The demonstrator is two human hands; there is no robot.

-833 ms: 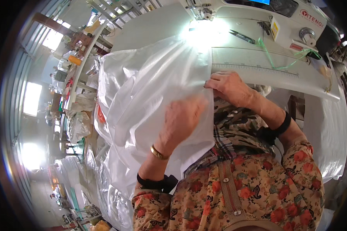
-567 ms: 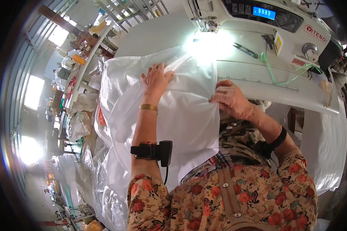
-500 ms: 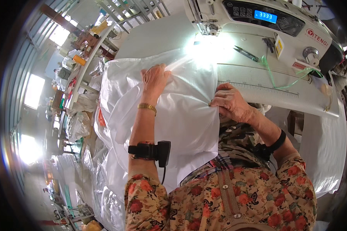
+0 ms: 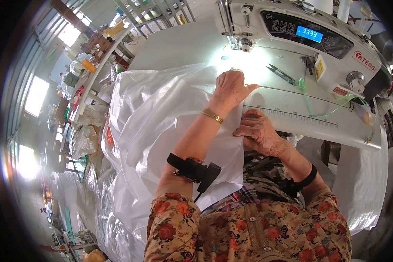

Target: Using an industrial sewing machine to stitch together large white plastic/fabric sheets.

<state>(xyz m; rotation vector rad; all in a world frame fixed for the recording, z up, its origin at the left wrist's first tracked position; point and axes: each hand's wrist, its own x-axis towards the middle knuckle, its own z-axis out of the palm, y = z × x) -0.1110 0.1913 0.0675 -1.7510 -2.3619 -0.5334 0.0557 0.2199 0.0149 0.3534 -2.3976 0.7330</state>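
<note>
A large sheet of shiny white fabric (image 4: pixel 161 113) lies creased over the table's left half and drapes down across my lap. My left hand (image 4: pixel 230 89) is on the fabric just in front of the sewing machine's lit needle area (image 4: pixel 245 46). Its thumb sticks out to the right, apart from the fingers, whose tips are hidden by the hand. Close by on the lower right, my right hand (image 4: pixel 260 133) has its fingers bent round the right edge of the fabric and pinches it at the table's front edge.
A pair of thread snips (image 4: pixel 280 74) lies right of the needle, near a green strip (image 4: pixel 308 98). A ruler scale (image 4: pixel 292 114) runs along the table front. Thread cones (image 4: pixel 343 11) stand on the machine. Cluttered shelving (image 4: pixel 94 83) is at the left.
My left hand has moved right across the fabric, toward the needle area, and its thumb now sticks out. My right hand stays at the fabric edge. The view has shifted slightly.
</note>
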